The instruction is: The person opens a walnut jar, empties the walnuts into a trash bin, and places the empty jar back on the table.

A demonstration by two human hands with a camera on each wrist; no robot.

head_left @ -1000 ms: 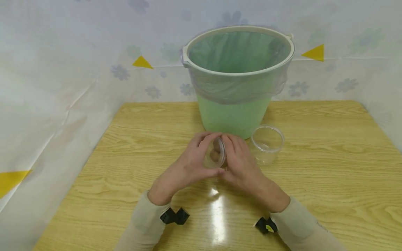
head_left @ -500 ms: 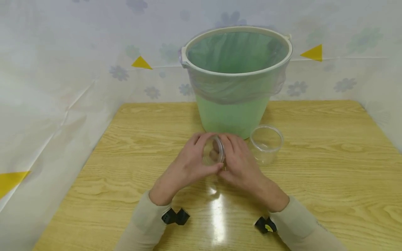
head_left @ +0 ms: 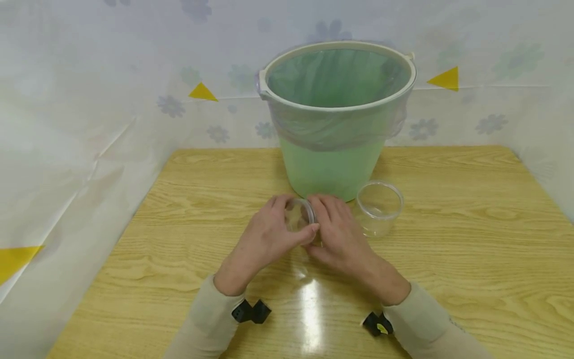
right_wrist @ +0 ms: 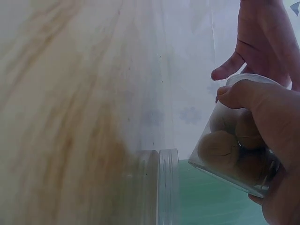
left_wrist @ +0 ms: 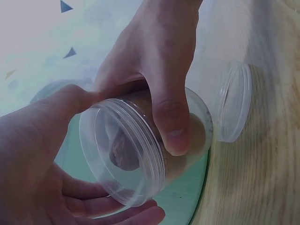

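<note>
Both hands, the left hand (head_left: pixel 264 234) and right hand (head_left: pixel 341 234), had drifted slightly left since 1 second earlier, fingers clamped on the small clear plastic jar of brown nuts (head_left: pixel 301 219), suggesting its lid was being worked, above the wooden surface (head_left: pixel 179 239).

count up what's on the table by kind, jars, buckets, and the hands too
Clear plastic jars: 2, one held with brown round things inside, one empty on the table
Green bucket with liner: 1
Hands: 2, left hand, right hand
Total: 5
</note>
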